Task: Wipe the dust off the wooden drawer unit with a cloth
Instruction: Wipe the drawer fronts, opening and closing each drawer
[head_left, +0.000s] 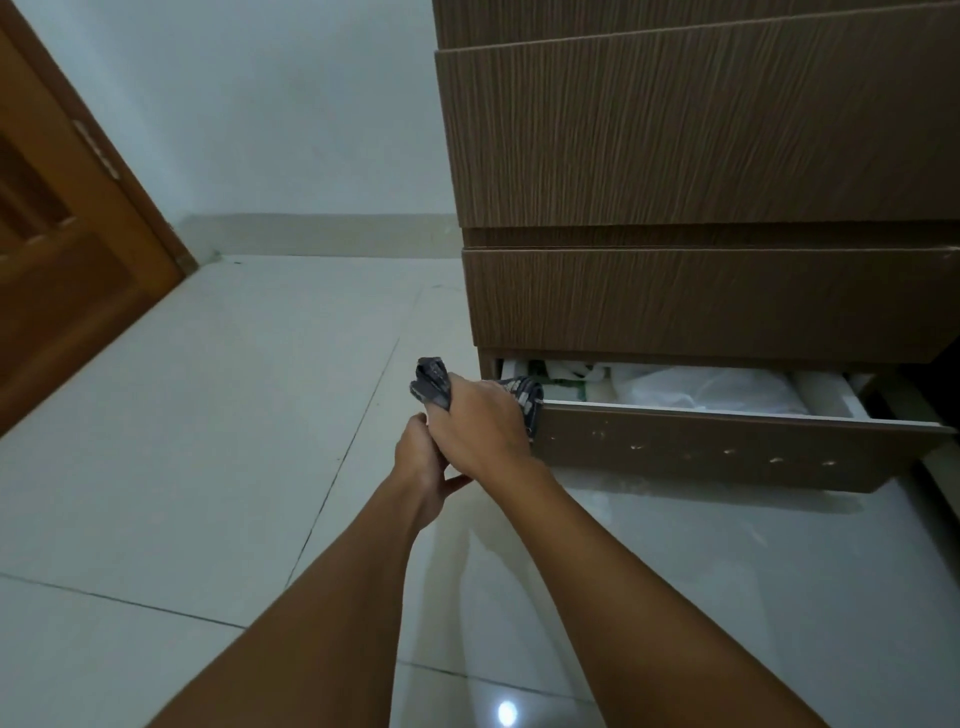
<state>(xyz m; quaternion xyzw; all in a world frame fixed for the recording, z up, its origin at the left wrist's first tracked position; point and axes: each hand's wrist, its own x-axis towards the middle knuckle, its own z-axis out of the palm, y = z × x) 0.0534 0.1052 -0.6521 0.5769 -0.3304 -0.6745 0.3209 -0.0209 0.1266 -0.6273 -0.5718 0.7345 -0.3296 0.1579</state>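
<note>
The brown wooden drawer unit (701, 156) fills the upper right. Its bottom drawer (727, 447) is pulled open, with white plastic bags (701, 387) inside. My right hand (478, 423) is shut on a dark grey patterned cloth (431, 384), pressed against the left end of the open drawer's front panel. One end of the cloth sticks up left of my fingers, the other drapes over the drawer's corner. My left hand (418, 460) sits just under and left of the right hand, touching it; its fingers are curled, and whether they hold the cloth is hidden.
A pale tiled floor (234, 441) spreads to the left and below. An orange-brown wooden door (62, 249) stands at the far left against a white wall (260, 114) with a beige skirting.
</note>
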